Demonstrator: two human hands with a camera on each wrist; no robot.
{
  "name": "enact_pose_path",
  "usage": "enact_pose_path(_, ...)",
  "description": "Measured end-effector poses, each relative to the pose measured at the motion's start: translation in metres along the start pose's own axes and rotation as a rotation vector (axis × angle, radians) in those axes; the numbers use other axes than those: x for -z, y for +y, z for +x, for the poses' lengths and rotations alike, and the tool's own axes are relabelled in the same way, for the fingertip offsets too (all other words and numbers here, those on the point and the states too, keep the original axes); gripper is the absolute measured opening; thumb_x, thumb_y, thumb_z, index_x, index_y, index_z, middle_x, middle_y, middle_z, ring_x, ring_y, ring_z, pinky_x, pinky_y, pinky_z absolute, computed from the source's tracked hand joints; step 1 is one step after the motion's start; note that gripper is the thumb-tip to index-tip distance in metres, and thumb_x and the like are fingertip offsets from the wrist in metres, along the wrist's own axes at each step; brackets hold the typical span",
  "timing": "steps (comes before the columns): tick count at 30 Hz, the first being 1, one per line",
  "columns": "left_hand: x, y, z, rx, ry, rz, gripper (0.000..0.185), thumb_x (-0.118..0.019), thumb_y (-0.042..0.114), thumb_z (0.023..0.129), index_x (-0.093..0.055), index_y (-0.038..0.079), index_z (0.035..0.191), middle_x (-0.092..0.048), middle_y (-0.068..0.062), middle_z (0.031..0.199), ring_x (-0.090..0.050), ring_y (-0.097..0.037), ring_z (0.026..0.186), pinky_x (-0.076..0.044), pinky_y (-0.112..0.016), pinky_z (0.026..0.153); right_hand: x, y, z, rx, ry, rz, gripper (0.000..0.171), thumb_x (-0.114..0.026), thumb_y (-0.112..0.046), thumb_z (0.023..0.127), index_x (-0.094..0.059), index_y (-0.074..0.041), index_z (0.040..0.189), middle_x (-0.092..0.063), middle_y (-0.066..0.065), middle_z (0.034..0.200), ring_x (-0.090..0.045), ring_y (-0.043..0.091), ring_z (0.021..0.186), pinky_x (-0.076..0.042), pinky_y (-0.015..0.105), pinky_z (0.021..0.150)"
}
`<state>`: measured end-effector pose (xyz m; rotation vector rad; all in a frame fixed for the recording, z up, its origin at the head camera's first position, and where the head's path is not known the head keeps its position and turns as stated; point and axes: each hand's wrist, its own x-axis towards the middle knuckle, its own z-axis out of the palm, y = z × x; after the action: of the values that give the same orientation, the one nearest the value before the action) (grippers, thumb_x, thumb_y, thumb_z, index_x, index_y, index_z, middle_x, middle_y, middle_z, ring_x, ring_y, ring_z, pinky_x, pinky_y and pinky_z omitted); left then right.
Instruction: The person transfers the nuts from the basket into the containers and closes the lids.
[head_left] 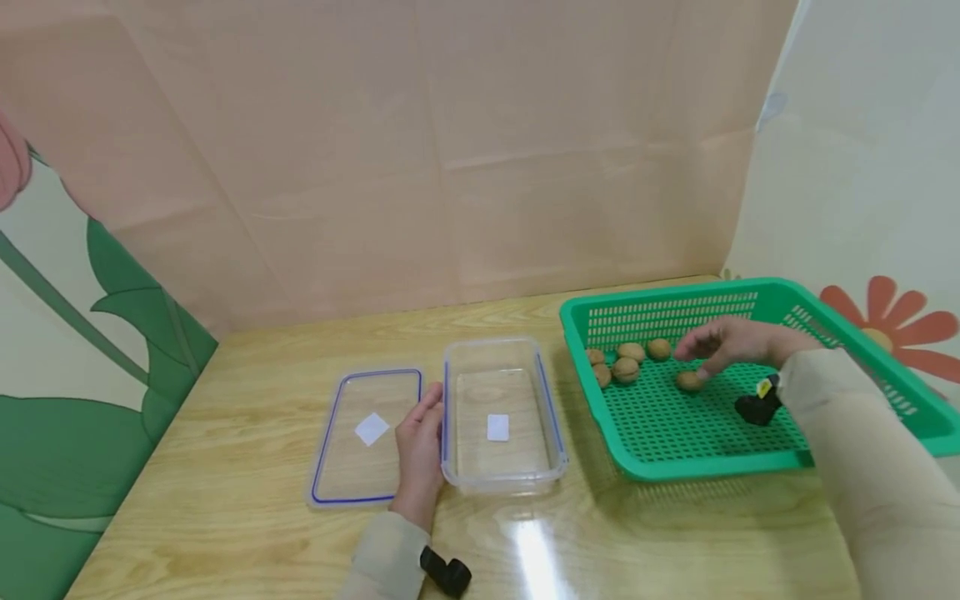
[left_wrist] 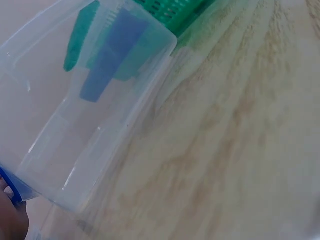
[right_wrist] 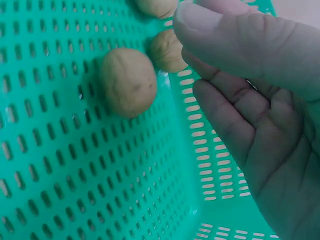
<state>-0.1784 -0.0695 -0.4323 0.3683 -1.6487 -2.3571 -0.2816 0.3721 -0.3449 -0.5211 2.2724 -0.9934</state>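
My left hand point(head_left: 422, 442) rests against the left side of a transparent plastic box point(head_left: 504, 479), fingers running along its wall. The box stands open at the top, with a small white square label point(head_left: 498, 427) showing in its base. Over the green basket point(head_left: 712, 467), my right hand point(head_left: 738, 343) hangs with thumb and fingers spread apart. Just below its fingertips lies a single walnut point(head_left: 688, 382). In the right wrist view, this walnut point(right_wrist: 129, 83) sits on the basket floor with a gap between it and the hand.
Several more walnuts point(head_left: 626, 370) are gathered at the basket's left end. Left of the box, a clear lid point(head_left: 348, 467) with a blue seal lies flat on the wooden table point(head_left: 225, 467). A paper-covered wall point(head_left: 450, 167) rises behind the table.
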Motion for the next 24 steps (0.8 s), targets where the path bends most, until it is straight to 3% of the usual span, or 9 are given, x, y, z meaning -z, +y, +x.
enact_pose_path(6,0.001,-0.003,0.001,-0.043,-0.007,0.063,0.034,-0.050,0.000,0.088,-0.057,-0.002,0.121,-0.054,-0.013,0.130,-0.043,-0.025,0.128,-0.036,-0.030,0.106,0.000,0.009,0.003,-0.047,-0.031,-0.024,0.047,-0.072,-0.006,0.075,-0.055,0.012,0.114,-0.061,0.018,0.115,-0.056,0.006,0.100,-0.051,0.023,0.083)
enact_pose_path(15,0.001,-0.002,0.001,-0.058,-0.009,0.161,0.034,-0.049,0.002,0.089,-0.057,0.001,0.122,-0.054,-0.010,0.131,-0.043,-0.024,0.128,-0.036,-0.032,0.106,0.000,0.012,0.011,-0.085,-0.054,-0.056,0.044,-0.071,-0.002,0.073,-0.057,0.010,0.112,-0.061,0.020,0.114,-0.057,0.011,0.101,-0.051,0.027,0.085)
enact_pose_path(24,0.001,-0.002,0.000,-0.063,-0.010,0.182,0.034,-0.050,0.003,0.089,-0.058,0.003,0.122,-0.055,-0.009,0.130,-0.044,-0.021,0.127,-0.036,-0.031,0.105,-0.005,0.016,0.021,-0.089,-0.058,-0.093,0.040,-0.069,0.003,0.071,-0.060,0.009,0.109,-0.064,0.016,0.109,-0.059,0.015,0.097,-0.052,0.030,0.082)
